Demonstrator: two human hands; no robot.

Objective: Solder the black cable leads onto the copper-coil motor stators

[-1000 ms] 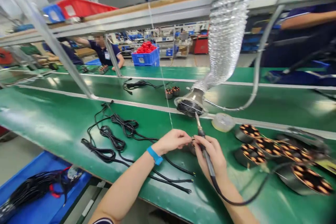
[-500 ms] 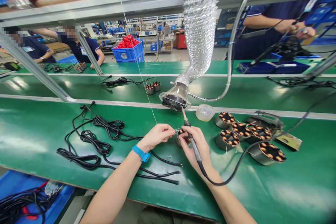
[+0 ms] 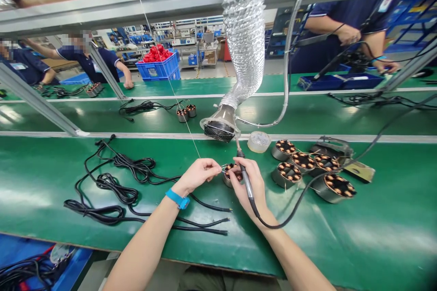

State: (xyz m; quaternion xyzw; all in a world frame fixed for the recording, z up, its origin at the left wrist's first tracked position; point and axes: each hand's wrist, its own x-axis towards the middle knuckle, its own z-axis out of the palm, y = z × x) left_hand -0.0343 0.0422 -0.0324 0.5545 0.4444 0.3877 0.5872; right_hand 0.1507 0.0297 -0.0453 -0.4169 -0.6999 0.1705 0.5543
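My left hand point(image 3: 201, 173), with a blue wristband point(image 3: 177, 198), pinches a thin wire at the left side of a motor stator point(image 3: 228, 181) with copper windings. A pale thin strand point(image 3: 174, 93) runs from above down to this hand. In my right hand point(image 3: 251, 182) lies a soldering iron point(image 3: 246, 181), its tip pointing up and away, apart from the stator. The thumb and fingertips of that hand also reach the stator's right side and partly hide it. Black cables point(image 3: 201, 225) lie to the left, their stripped ends near my hands.
Several stators point(image 3: 287, 175) stand at the right beside a soldering iron stand point(image 3: 331, 148). A tape roll point(image 3: 259, 141) and the fume extractor hood point(image 3: 220, 125) are just beyond my hands. The iron's cord point(image 3: 309, 186) crosses the right side. Co-workers sit across the bench.
The view has shifted slightly, moving the scene leftward. My hands keep nearly the same hold at the stator. Across the bench at right, a co-worker's hands have moved apart and lower.
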